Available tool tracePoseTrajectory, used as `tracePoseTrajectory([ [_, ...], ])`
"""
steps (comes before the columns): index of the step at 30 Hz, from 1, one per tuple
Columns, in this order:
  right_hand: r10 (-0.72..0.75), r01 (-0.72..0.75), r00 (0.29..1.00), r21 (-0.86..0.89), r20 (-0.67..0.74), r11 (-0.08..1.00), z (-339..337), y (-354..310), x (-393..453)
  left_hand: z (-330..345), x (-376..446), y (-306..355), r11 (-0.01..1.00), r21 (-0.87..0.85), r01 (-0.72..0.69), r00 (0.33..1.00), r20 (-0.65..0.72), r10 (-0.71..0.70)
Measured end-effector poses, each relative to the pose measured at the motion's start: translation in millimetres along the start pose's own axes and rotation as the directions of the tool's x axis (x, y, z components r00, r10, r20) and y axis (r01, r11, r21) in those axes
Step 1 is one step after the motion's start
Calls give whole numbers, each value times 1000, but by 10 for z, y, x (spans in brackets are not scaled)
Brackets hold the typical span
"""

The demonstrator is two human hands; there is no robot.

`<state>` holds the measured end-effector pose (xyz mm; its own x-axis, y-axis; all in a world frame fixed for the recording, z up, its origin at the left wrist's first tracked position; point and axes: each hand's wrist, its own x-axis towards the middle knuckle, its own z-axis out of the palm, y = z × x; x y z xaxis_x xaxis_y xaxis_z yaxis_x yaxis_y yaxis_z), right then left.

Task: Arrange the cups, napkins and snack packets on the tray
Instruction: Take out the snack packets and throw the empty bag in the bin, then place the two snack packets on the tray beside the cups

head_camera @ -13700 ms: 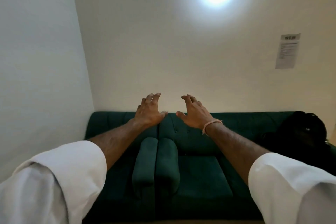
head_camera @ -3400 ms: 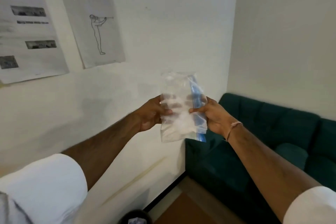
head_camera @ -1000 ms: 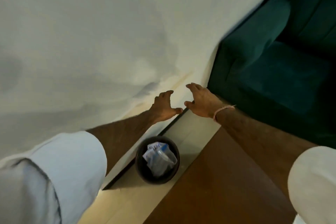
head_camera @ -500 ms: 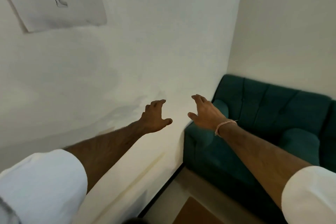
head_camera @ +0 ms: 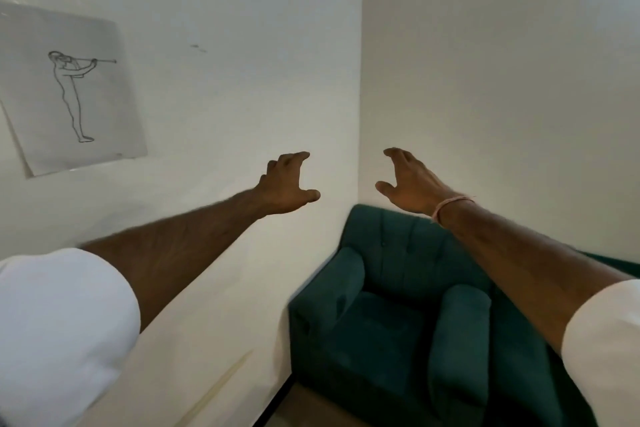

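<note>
No cups, napkins, snack packets or tray appear in this view. My left hand [head_camera: 285, 185] is stretched out in front of the white wall, fingers curled and spread, holding nothing. My right hand [head_camera: 407, 184] reaches out beside it, a thin cord around the wrist, fingers apart and empty. Both hands hang in the air near the room's corner, a gap between them.
A dark green armchair [head_camera: 381, 315] stands in the corner below my right arm, with a second green seat to its right. A sheet with a line drawing [head_camera: 69, 97] is stuck on the left wall. A strip of floor [head_camera: 298, 406] shows at the bottom.
My view has lifted from the floor and the black bin holding the plastic bag up to the wall corner. Both empty hands have risen and spread slightly wider apart.
</note>
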<state>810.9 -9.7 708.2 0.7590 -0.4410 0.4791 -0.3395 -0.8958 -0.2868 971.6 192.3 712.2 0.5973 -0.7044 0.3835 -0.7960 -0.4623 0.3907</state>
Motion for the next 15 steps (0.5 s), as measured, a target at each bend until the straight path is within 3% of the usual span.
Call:
tracePoseTrajectory([
  [7,101,-105,993,-67,-65,992,-989,781,-711,176,-139,1177,993,-37,-110,993,39,112],
  [15,352,-370,925,-128,-144,920,-1702,1727,-1872,1005,-212,2323,951,-123,-285,934,186,304],
])
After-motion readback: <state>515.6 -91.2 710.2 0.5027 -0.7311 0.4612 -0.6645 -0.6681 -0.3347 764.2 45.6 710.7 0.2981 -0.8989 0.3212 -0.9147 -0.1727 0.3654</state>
